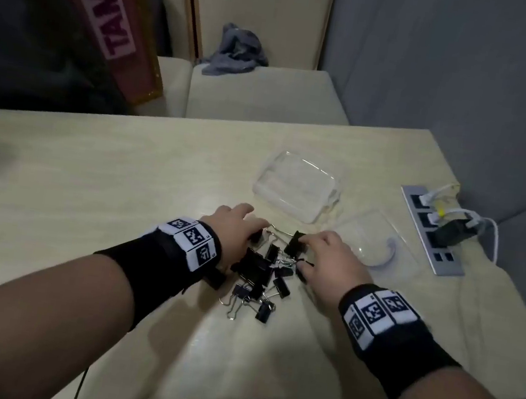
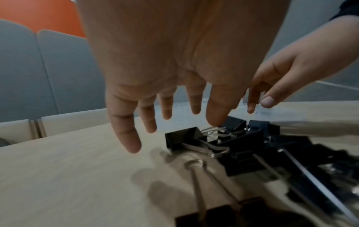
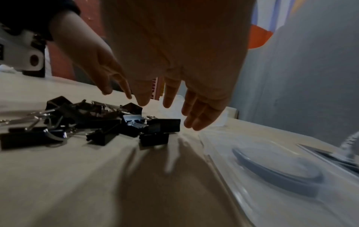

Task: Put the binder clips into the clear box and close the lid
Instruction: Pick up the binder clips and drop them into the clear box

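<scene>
Both hands are over the pile of binder clips (image 1: 261, 276) mid-table (image 1: 88, 196), one on each side. My left hand (image 1: 234, 229) hovers at the pile's left edge, fingers straight and spread, thumb tip touching a clip's wire handle; nothing gripped. My right hand (image 1: 330, 261) sits at the pile's right edge, fingers relaxed and extended downward, also holding nothing, per the right wrist view. The clips lie loose in a heap, black bodies with silver handles, all on the table surface. The clear box (image 1: 296, 188) sits open just beyond the pile, to the right. Its lid (image 1: 382, 245) lies flat beside my right hand, near the power strip (image 1: 431, 235).
</scene>
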A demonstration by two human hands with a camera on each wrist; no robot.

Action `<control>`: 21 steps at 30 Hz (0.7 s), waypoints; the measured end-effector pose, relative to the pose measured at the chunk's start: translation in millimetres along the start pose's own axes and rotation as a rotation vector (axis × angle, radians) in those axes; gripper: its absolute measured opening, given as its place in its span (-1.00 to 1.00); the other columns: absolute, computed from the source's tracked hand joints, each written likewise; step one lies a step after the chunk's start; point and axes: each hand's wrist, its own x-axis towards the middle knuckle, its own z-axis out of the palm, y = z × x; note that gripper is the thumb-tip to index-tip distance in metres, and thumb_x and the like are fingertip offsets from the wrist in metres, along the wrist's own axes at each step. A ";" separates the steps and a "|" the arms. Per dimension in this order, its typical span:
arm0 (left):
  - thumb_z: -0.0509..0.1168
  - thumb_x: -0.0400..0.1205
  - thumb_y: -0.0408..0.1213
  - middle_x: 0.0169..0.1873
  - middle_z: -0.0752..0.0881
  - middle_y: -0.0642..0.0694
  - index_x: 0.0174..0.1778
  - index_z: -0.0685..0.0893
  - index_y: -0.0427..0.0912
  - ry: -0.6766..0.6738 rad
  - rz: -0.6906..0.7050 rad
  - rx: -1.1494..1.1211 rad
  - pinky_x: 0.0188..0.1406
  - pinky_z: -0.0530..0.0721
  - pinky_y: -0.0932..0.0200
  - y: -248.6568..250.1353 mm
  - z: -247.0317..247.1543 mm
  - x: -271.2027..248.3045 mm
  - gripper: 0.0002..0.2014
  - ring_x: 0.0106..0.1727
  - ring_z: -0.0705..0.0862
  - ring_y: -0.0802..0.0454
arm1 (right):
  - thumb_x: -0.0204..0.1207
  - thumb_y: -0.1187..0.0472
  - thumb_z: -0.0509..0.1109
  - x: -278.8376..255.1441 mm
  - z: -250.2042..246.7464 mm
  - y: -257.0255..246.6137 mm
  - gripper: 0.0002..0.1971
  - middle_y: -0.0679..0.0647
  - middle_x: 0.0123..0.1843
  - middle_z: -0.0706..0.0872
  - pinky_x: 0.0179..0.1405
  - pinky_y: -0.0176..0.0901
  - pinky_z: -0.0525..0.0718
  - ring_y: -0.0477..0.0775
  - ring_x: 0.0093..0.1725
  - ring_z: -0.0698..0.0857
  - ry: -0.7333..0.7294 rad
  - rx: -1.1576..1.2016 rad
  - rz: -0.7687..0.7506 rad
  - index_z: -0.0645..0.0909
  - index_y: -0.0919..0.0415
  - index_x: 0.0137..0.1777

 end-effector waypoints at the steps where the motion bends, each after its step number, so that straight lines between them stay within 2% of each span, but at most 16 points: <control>1: 0.24 0.60 -0.25 0.63 0.20 -0.02 0.57 0.23 0.31 -0.031 0.002 0.036 0.37 0.55 -0.17 -1.4 -1.1 5.4 -0.35 0.51 0.36 -0.20 | 0.56 -0.04 0.28 5.4 1.6 -1.3 -0.54 -0.02 0.50 0.37 0.29 0.09 0.54 0.11 0.36 0.50 -0.021 -0.033 -0.005 0.38 -0.17 0.46; 4: 0.22 0.61 -0.17 0.44 0.44 -0.05 0.48 0.38 0.26 -0.113 -0.006 0.053 0.28 0.59 -0.16 -6.4 -2.7 17.8 -0.50 0.36 0.50 -0.20 | 0.58 -0.07 0.26 20.3 8.7 -2.8 -0.56 0.00 0.54 0.34 0.27 0.11 0.55 0.14 0.41 0.44 -0.087 -0.123 -0.015 0.36 -0.18 0.46; 6: 0.30 0.53 -0.19 0.21 0.53 -0.07 0.31 0.51 0.13 -0.142 0.000 0.069 0.12 0.65 -0.11 -7.5 -6.7 23.2 -0.60 0.19 0.59 -0.18 | 0.57 -0.01 0.27 29.7 12.7 -1.4 -0.63 0.04 0.43 0.44 0.18 0.09 0.60 0.15 0.31 0.48 -0.082 -0.132 -0.022 0.43 -0.09 0.37; 8: 0.35 0.49 -0.20 0.08 0.55 -0.08 0.18 0.55 0.01 -0.166 -0.021 0.085 -0.03 0.66 -0.03 -8.2 -10.8 27.7 -0.67 0.08 0.63 -0.17 | 0.54 0.05 0.30 36.4 14.7 1.2 -0.72 0.06 0.30 0.50 0.11 0.07 0.62 0.13 0.20 0.51 -0.054 -0.118 -0.029 0.46 0.00 0.24; 12: 0.34 0.50 -0.18 0.04 0.60 -0.09 0.11 0.54 -0.05 -0.197 -0.060 0.098 -0.08 0.63 0.02 -10.8 -10.6 36.0 -0.72 0.06 0.66 -0.13 | 0.50 0.04 0.37 39.1 15.2 4.5 -0.73 0.06 0.18 0.51 -0.03 0.01 0.65 0.10 0.06 0.57 -0.014 -0.044 -0.070 0.47 0.05 0.15; 16: 0.38 0.49 -0.17 -0.01 0.61 -0.08 0.12 0.56 -0.08 -0.218 -0.081 0.062 -0.09 0.59 0.07 -11.6 -11.2 38.9 -0.69 0.08 0.67 -0.14 | 0.46 0.00 0.42 38.6 1.7 2.8 -0.72 -0.01 0.08 0.57 -0.15 -0.13 0.60 0.03 -0.07 0.61 0.181 0.073 -0.162 0.53 0.06 0.10; 19: 0.40 0.51 -0.15 0.05 0.70 -0.10 0.17 0.60 -0.11 -0.232 -0.081 0.082 -0.09 0.55 0.10 -9.0 -17.9 40.2 -0.68 0.12 0.66 -0.13 | 0.48 -0.06 0.39 50.2 -9.8 -4.6 -0.69 -0.01 0.08 0.61 0.01 -0.05 0.61 0.02 0.02 0.60 0.349 0.116 -0.145 0.54 0.07 0.13; 21: 0.38 0.53 -0.15 0.05 0.74 -0.09 0.17 0.65 -0.12 -0.227 -0.079 0.088 -0.09 0.57 0.10 -7.7 -21.4 40.2 -0.69 0.11 0.68 -0.11 | 0.51 -0.09 0.34 64.4 -15.2 -9.0 -0.66 -0.01 0.13 0.63 0.14 0.01 0.53 0.05 0.12 0.58 0.382 0.087 -0.084 0.53 0.07 0.18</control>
